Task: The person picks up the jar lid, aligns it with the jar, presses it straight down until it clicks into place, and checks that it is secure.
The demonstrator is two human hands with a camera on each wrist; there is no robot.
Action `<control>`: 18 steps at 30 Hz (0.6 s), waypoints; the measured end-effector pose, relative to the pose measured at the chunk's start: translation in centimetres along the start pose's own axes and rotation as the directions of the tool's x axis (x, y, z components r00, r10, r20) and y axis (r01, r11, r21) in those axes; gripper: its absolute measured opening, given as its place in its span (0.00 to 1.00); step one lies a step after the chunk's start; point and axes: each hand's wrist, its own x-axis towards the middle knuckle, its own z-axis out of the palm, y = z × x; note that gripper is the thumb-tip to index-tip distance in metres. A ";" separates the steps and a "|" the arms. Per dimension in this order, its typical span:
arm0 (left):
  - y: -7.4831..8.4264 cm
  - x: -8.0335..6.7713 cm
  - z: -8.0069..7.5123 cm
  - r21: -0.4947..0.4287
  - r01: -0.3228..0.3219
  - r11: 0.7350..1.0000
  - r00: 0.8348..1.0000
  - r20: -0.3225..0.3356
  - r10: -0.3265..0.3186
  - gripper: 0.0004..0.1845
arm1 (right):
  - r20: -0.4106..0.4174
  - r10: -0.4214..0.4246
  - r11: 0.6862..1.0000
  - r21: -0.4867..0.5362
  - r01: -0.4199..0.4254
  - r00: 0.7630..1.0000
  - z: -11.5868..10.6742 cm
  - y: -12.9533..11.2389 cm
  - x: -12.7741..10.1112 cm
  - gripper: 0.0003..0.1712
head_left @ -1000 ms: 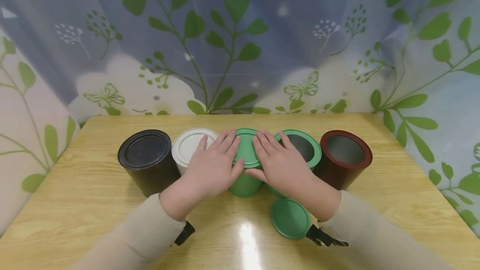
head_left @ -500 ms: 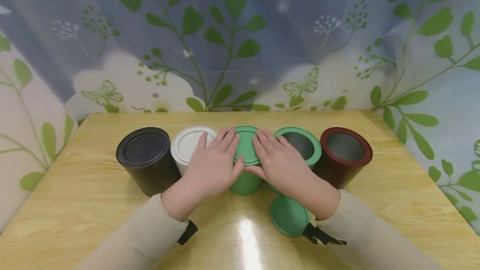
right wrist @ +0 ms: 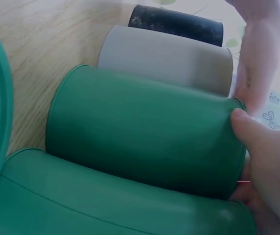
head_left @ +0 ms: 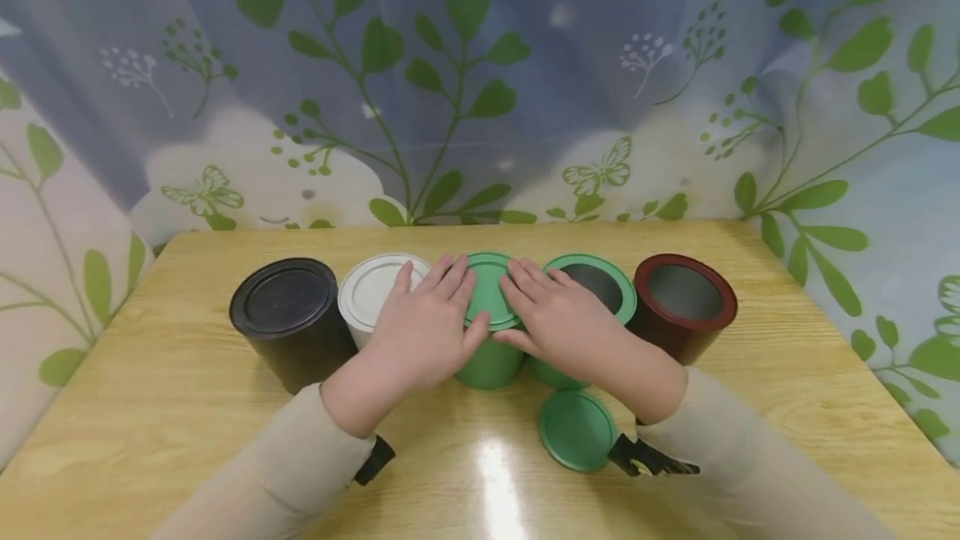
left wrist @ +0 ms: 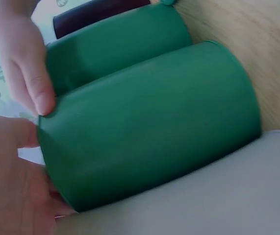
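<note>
A smooth green cylindrical can (head_left: 491, 363) stands upright at the centre of the head view, topped by a round green lid (head_left: 487, 290). The left hand (head_left: 423, 315) and right hand (head_left: 558, 315) are laid over it from either side with straight, slightly spread fingers, neither curled round anything. Fingertips of both rest on the green lid, and the thumbs lie near each other at its lower edge, apart; how hard they press I cannot tell. The outer fingers of the left hand lie over a white cylindrical can (head_left: 367, 286) with a white lid, just left of centre, while those of the right hand reach over an uncovered green cylindrical can (head_left: 555, 375) with a dark inside, just right of centre. In the right wrist view, the right thumb (right wrist: 247, 125) touches the central can's side beside its rim. A black cylindrical can (head_left: 307, 352) with a black lid ends the row at left, and a dark red cylindrical can (head_left: 678, 342) with a grey inside ends it at right. A loose green round lid (head_left: 577, 430) lies below the uncovered green can, at lower right of centre, on a pale wood-grain table (head_left: 442, 473). Across the top hangs a blue-and-white curtain (head_left: 300, 173) printed with green leaves and butterflies. Beige sleeves (head_left: 270, 465) enter from the lower corners.
</note>
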 end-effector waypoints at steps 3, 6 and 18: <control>-0.1 0.3 -0.3 -0.033 -0.015 0.999 0.999 0.033 0.016 0.34 | 0.000 -0.012 1.000 -0.022 0.012 1.000 0.1 0.0 0.1 0.40; -0.1 0.9 -0.5 -0.105 -0.066 0.992 0.992 0.099 0.077 0.33 | 0.019 -0.006 1.000 -0.015 0.007 1.000 0.0 0.0 0.1 0.39; 0.2 1.0 -0.7 -0.107 -0.087 0.990 0.988 0.118 0.099 0.31 | 0.025 0.010 1.000 -0.022 -0.010 1.000 0.0 -0.1 -0.2 0.40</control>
